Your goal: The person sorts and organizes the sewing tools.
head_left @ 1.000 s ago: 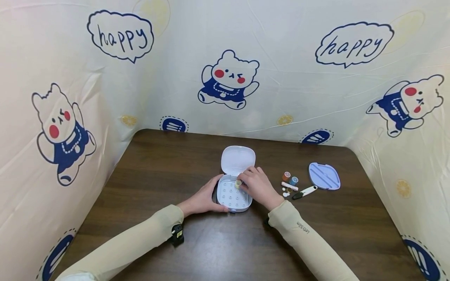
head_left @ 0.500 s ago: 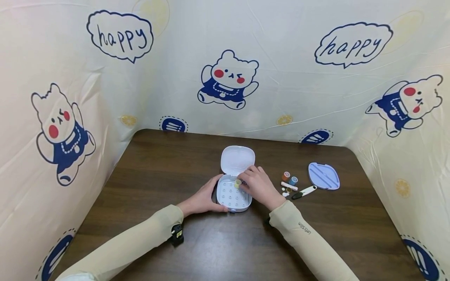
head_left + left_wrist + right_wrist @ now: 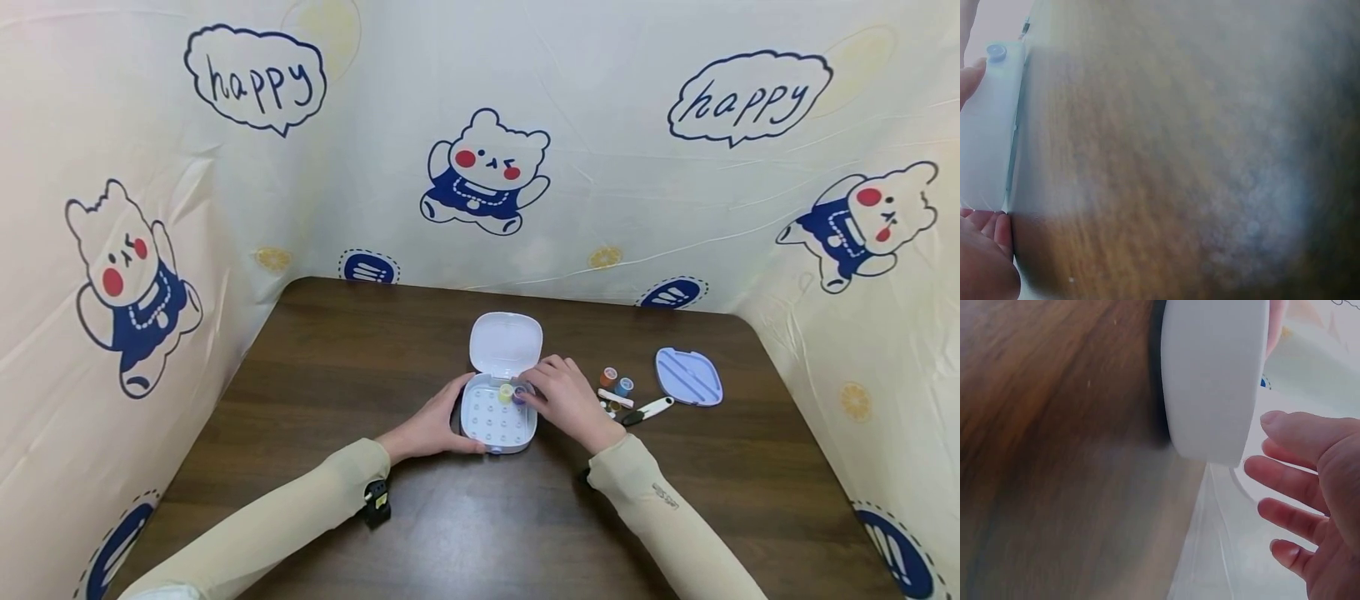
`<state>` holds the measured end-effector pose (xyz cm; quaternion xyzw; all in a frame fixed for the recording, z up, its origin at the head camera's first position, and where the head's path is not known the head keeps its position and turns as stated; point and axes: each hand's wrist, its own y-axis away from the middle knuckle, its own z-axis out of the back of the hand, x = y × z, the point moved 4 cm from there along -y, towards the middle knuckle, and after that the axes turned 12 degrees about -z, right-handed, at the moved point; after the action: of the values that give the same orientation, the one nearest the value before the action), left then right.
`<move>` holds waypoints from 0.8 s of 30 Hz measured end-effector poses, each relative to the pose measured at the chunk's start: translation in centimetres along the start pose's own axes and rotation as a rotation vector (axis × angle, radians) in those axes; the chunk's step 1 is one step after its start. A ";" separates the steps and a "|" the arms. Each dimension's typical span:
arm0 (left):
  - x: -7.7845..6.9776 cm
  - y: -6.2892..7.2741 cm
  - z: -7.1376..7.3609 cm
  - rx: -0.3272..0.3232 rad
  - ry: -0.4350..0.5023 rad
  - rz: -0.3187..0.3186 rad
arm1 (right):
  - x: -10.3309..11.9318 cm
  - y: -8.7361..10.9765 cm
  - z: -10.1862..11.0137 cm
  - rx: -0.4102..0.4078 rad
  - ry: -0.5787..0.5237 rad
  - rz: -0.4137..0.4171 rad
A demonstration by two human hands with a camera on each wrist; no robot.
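A white sewing box (image 3: 491, 425) stands on the table, its lid (image 3: 506, 343) raised at the back and rows of small pegs inside. My left hand (image 3: 429, 423) grips its left side, thumb at the front by the latch (image 3: 996, 52), fingers round the far end. At the back right inside, a yellow thread spool (image 3: 506, 393) and a purple thread spool (image 3: 519, 395) stand side by side. My right hand (image 3: 564, 398) is over the box's back right corner, fingertips close to the purple spool. In the right wrist view its fingers are loosely bent, apart, with nothing between them.
To the right lie an orange spool (image 3: 608, 377), a blue spool (image 3: 623, 387), a pale pink stick-shaped piece (image 3: 616, 398), small white pieces and a white-and-black tool (image 3: 648, 411). A lavender tray (image 3: 688, 377) lies beyond them. Patterned cloth hangs round the table.
My right hand has let go of the yellow spool and moved a little right, baring the purple spool beside it. My left hand keeps its grip on the box.
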<state>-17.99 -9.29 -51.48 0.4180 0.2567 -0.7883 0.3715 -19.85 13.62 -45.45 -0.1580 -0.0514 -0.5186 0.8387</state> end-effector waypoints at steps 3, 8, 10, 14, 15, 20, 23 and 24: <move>0.0 0.0 0.0 -0.002 -0.003 -0.002 | -0.4 0.3 0.4 0.001 0.011 -0.016; 0.0 0.0 0.0 -0.011 -0.005 -0.001 | -1.1 0.7 0.9 0.008 0.020 -0.047; 0.1 0.0 0.0 -0.014 -0.002 -0.003 | -1.4 1.0 1.1 0.001 0.023 -0.054; 0.2 0.0 0.0 -0.018 -0.006 -0.015 | -2.0 1.4 1.4 -0.024 0.029 -0.049; 0.2 0.1 0.0 -0.018 -0.011 -0.018 | -2.2 1.5 1.4 -0.029 0.030 -0.045; 0.3 0.1 0.1 -0.025 -0.031 -0.040 | -3.0 1.9 1.8 -0.054 0.039 -0.043; 0.3 0.1 0.1 -0.028 -0.023 -0.045 | -3.6 2.2 2.1 -0.061 0.038 -0.056; 0.3 0.1 0.1 -0.028 -0.022 -0.045 | -3.8 2.3 2.2 -0.062 0.038 -0.060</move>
<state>-18.06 -9.51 -51.65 0.3980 0.2731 -0.7973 0.3623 -19.42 18.53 -44.85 -0.1724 -0.0242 -0.5480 0.8182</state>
